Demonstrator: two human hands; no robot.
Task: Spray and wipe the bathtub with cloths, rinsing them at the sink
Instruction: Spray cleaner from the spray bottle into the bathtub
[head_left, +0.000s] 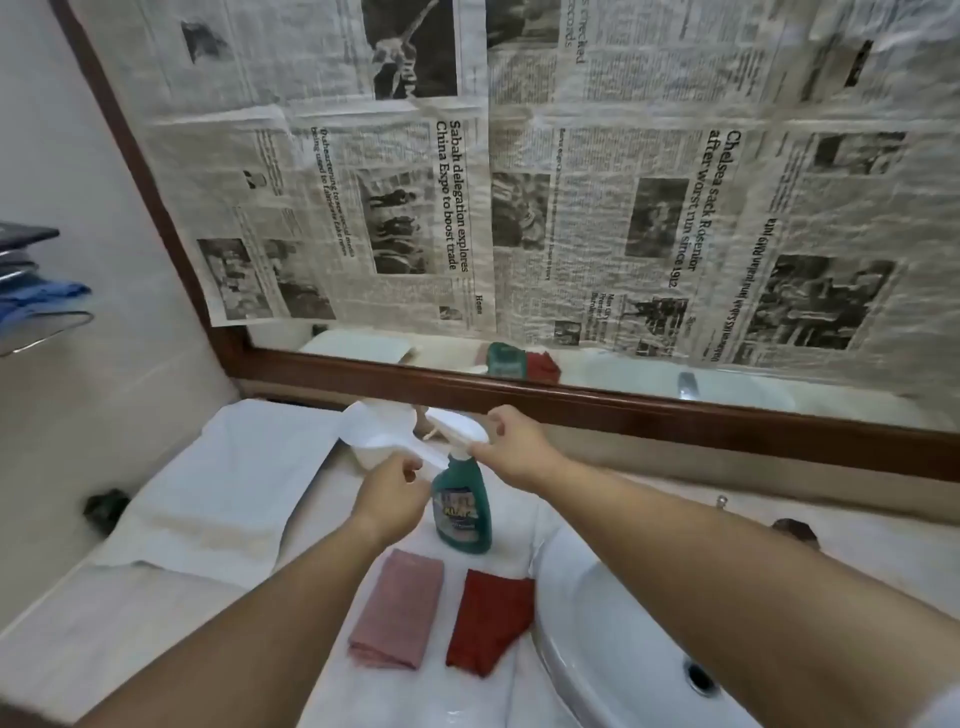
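1. The bottle (462, 512) is stood upright on the counter (130, 639), just behind two folded cloths.
2. The pink cloth (397, 608) and the red cloth (491, 621) are laid side by side, close but apart. Both look dry and unused.
3. The bottle's white sprayer head is gripped from above by the right hand (511, 447), with the fingers curled round it.
4. The left hand (395, 493) is held at the bottle's neck with its fingers curled. Whether the nozzle is pinched cannot be told.
5. The sink (597, 623) is seen just right of the red cloth, and no water is seen in it.
6. The bathtub is not shown, so the task is judged to be at its very start, with supplies only being readied.
7. Spraying, wiping and rinsing are all judged left to be done.
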